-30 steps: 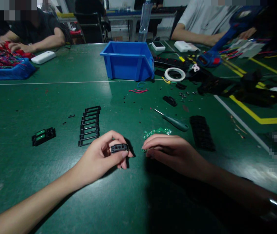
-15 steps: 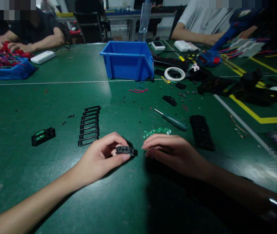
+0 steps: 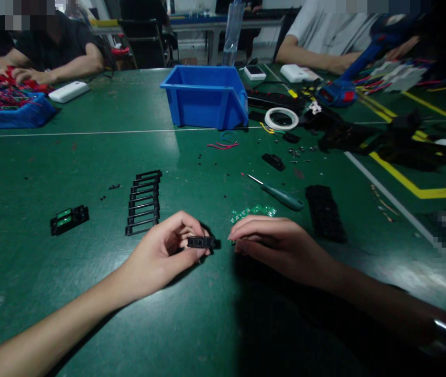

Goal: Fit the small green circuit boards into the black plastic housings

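Between the thumb and fingers of my left hand is a small black plastic housing. My right hand is pinched just to its right, with a small green circuit board partly showing at the fingertips. Behind the right hand lies a cluster of small green circuit boards. A row of black ladder-like plastic frames lies beyond my left hand. Farther left sits a black housing with green boards in it.
A green-handled screwdriver and a row of black parts lie to the right. Farther back stand a blue bin, a tape roll and a power drill. Two people sit across the table, one by a tray of wires.
My left thumb has drawn back slightly along the black housing, which looks turned a little in the fingers. My right hand stays in place.
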A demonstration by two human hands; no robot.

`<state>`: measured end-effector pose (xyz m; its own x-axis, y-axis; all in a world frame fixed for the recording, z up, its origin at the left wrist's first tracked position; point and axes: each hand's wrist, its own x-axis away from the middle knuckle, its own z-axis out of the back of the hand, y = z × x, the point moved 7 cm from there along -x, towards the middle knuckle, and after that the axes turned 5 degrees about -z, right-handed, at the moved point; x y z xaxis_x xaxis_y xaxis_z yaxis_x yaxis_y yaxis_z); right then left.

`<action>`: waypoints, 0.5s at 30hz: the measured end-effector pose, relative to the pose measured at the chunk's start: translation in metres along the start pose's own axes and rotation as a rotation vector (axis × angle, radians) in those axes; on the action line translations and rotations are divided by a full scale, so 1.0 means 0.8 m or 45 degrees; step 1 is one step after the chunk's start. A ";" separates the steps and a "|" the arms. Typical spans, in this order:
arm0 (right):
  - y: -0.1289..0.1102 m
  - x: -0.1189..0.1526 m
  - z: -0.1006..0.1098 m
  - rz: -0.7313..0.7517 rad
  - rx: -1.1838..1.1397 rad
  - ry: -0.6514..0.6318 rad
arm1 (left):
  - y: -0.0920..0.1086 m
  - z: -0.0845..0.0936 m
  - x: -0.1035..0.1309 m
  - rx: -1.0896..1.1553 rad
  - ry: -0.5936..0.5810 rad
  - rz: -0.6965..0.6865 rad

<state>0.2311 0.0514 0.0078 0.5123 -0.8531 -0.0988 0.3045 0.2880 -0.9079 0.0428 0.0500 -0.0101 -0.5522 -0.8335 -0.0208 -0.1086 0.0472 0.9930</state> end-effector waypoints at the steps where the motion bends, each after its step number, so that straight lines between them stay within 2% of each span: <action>1: 0.000 0.000 0.000 0.002 0.003 0.002 | 0.000 0.000 0.000 0.008 -0.001 -0.005; 15: -0.001 0.000 0.000 0.007 0.014 0.008 | 0.001 0.000 -0.001 -0.042 0.012 0.030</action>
<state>0.2310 0.0514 0.0089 0.5091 -0.8542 -0.1059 0.3109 0.2973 -0.9028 0.0435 0.0505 -0.0093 -0.5466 -0.8374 0.0036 -0.0681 0.0488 0.9965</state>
